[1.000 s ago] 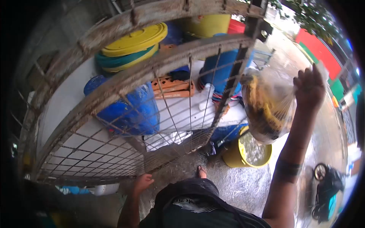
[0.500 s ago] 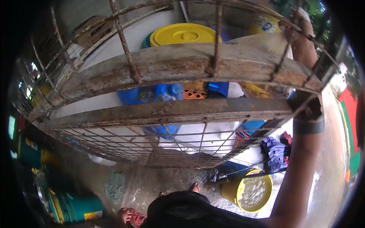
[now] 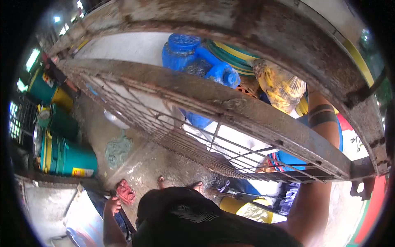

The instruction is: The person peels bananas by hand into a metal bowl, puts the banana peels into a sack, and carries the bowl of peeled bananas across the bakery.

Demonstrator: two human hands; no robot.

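Observation:
My right hand (image 3: 316, 91) is up behind the rusty metal frame, its fingers mostly hidden by a bar. A clear plastic bag (image 3: 279, 85) with yellow and brown contents hangs beside it, its gathered top running toward the hand. Down at the lower left, my left hand (image 3: 112, 204) has curled fingers near a dark edge, close to a crumpled red cloth (image 3: 125, 192). What it grips, if anything, I cannot make out. The rusty grille (image 3: 197, 99) slants between me and the white surface that bears blue containers (image 3: 181, 51).
Green bins (image 3: 74, 156) line the left side. A grey-green cloth (image 3: 118, 151) lies on the wet floor. My bare feet show beside a yellow bucket of water (image 3: 253, 212) at lower right. Purple cloth (image 3: 289, 197) hangs near it. At the far left edge, part of another person's arm shows.
The view has swung left, and the metal frame now slants across it. The bag appears nearer the centre, behind the bars. My left hand has shifted left, and the red cloth shows apart from it.

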